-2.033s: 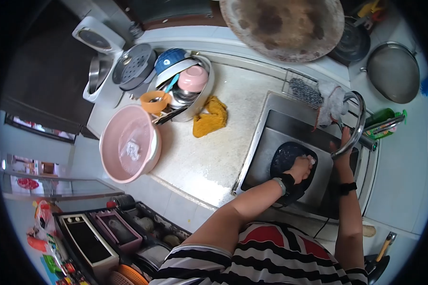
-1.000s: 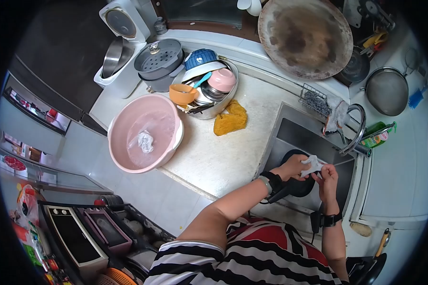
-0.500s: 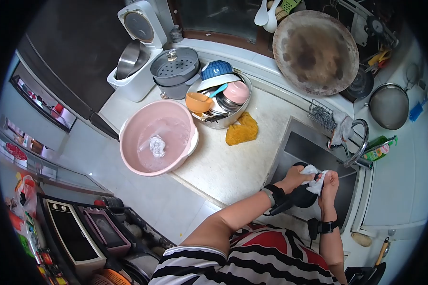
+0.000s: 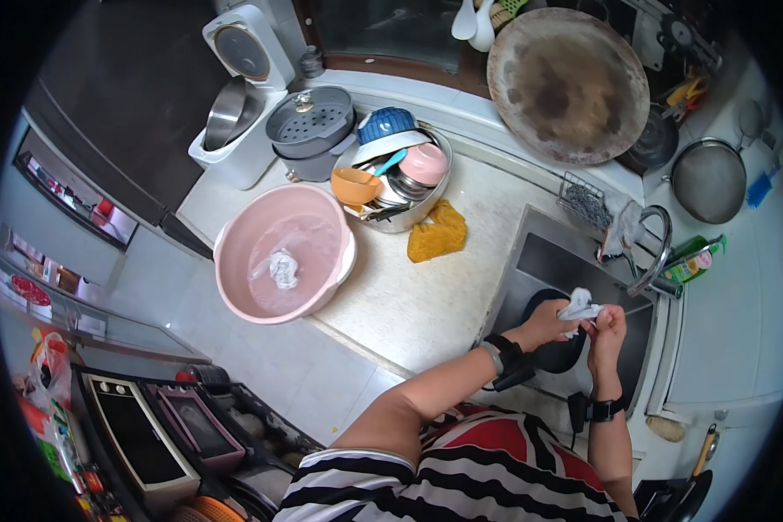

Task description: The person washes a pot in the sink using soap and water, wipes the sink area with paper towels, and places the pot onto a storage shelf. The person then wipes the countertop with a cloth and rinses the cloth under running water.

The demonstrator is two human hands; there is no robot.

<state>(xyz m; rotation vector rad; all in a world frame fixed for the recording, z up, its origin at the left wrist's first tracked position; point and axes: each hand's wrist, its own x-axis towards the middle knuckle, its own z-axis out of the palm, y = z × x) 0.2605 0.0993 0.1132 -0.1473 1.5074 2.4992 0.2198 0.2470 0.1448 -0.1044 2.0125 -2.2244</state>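
Note:
Over the sink (image 4: pixel 635 335), a small white wet-looking cloth (image 4: pixel 581 304) is bunched between my two hands. My left hand (image 4: pixel 541 324) is closed around its left side. The fingers of my right hand (image 4: pixel 609 332) pinch its other end, close to my left fingertips. Beneath my hands a dark round pan or bowl (image 4: pixel 558 355) sits in the sink, partly covered by my left hand and wrist. The curved faucet (image 4: pixel 661 252) stands to the right of both hands, apart from them.
A pink basin (image 4: pixel 344 287) of cloudy water with a white cloth (image 4: pixel 283 270) stands on the counter (image 4: pixel 391 322). A mustard rag (image 4: pixel 438 233) lies beside a pot of stacked bowls (image 4: pixel 400 222). A green soap bottle (image 4: pixel 689 261) is behind the faucet.
The white cloth is now bunched higher and stands up above my fingers. Both hands stay close together over the sink, and the camera view has shifted slightly.

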